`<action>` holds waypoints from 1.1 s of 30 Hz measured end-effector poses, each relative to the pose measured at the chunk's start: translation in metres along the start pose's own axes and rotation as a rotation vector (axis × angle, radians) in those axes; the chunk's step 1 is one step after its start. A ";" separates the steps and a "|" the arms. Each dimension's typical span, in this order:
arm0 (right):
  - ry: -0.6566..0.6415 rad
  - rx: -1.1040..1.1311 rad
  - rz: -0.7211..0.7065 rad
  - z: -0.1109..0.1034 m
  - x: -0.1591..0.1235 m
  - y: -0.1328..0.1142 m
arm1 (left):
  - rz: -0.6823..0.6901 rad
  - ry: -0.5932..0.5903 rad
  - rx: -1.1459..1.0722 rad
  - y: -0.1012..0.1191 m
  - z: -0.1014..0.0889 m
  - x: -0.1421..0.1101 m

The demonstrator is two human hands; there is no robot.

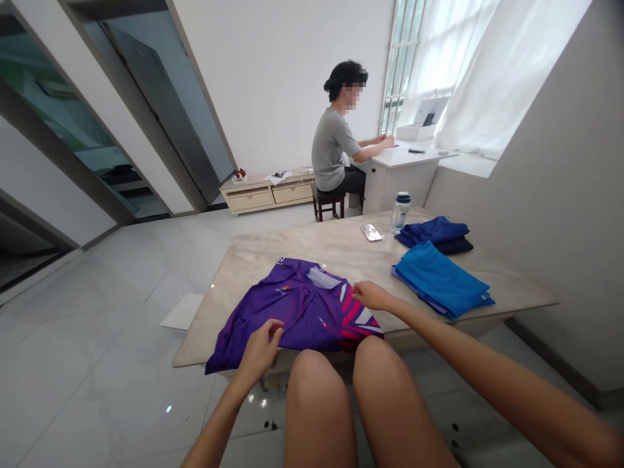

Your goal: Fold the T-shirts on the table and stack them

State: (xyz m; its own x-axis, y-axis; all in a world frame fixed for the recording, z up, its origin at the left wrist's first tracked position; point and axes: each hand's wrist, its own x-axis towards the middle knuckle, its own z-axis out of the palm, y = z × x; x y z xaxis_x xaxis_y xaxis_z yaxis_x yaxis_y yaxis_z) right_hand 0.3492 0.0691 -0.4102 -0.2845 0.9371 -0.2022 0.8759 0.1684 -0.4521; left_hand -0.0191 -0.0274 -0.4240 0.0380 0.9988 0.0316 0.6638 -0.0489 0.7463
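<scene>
From my remote feed, the left hand (258, 351) sits half-curled on a purple-and-pink sports jersey (297, 309), and the right hand (371, 296) has its fingertips at the striped edge; can't tell if either grips. The jersey lies at the near edge of a pale marble tabletop (312, 244); light fingertip contact seems best for keeping the cloth smooth.

I can read no words or numbers here. On the purple jersey (292, 312) at the near edge of the marble table (312, 244), the white label patch (322, 278) by the collar carries print too blurred for me to make out, while a small dark logo (279, 261) at the jersey's top edge and a tiny multicoloured badge (281, 307) on its chest are too small to tell. The water bottle (400, 212) near the far edge shows markings I cannot read either.
</scene>
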 end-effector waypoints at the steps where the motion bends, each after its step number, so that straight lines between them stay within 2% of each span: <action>1: 0.015 -0.002 0.050 0.009 -0.004 0.019 | 0.009 0.010 0.007 -0.007 0.007 0.015; 3: 0.071 0.009 0.117 0.028 -0.006 0.045 | 0.048 0.029 0.015 -0.017 0.020 0.048; 6: 0.204 0.011 0.196 0.050 0.006 0.059 | 0.152 0.032 0.056 -0.019 0.040 0.109; 8: 0.248 -0.012 0.273 0.056 0.022 0.057 | 0.208 0.024 0.105 -0.018 0.054 0.155; 10: 0.237 -0.032 0.347 0.059 0.039 0.050 | 0.220 0.015 0.135 -0.017 0.069 0.205; 13: 0.217 -0.058 0.371 0.064 0.062 0.041 | 0.224 -0.023 0.128 -0.021 0.092 0.274; 16: 0.226 -0.086 0.325 0.071 0.075 0.039 | 0.227 -0.108 0.138 -0.030 0.106 0.327; 18: 0.223 -0.078 0.290 0.074 0.076 0.041 | 0.224 -0.176 0.153 -0.036 0.108 0.350; 20: 0.222 -0.030 0.282 0.074 0.074 0.042 | 0.249 -0.289 0.181 -0.041 0.104 0.361; 22: 0.235 0.040 0.304 0.073 0.070 0.041 | 0.276 -0.433 0.231 -0.042 0.097 0.362; 24: 0.270 0.128 0.329 0.069 0.065 0.039 | 0.284 -0.540 0.286 -0.039 0.087 0.352; 26: 0.285 0.259 0.357 0.060 0.059 0.035 | 0.289 -0.563 0.322 -0.029 0.073 0.335; 28: 0.182 0.459 0.377 0.044 0.052 0.029 | 0.315 -0.513 0.315 -0.011 0.052 0.313; 30: -0.013 0.639 0.329 0.019 0.041 0.021 | 0.339 -0.400 0.283 0.014 0.023 0.289; 32: -0.126 0.682 0.204 -0.016 0.025 0.010 | 0.364 -0.259 0.259 0.046 -0.016 0.263; 33: -0.121 0.643 0.139 -0.036 0.016 0.004 | 0.381 -0.193 0.265 0.063 -0.037 0.248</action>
State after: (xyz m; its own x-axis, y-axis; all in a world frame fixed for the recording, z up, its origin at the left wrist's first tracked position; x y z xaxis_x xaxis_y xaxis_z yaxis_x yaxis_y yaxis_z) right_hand 0.3619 0.0953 -0.3840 -0.2607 0.8896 -0.3750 0.5116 -0.2021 -0.8351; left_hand 0.0045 0.2180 -0.3441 0.4357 0.8912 0.1266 0.7419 -0.4351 0.5102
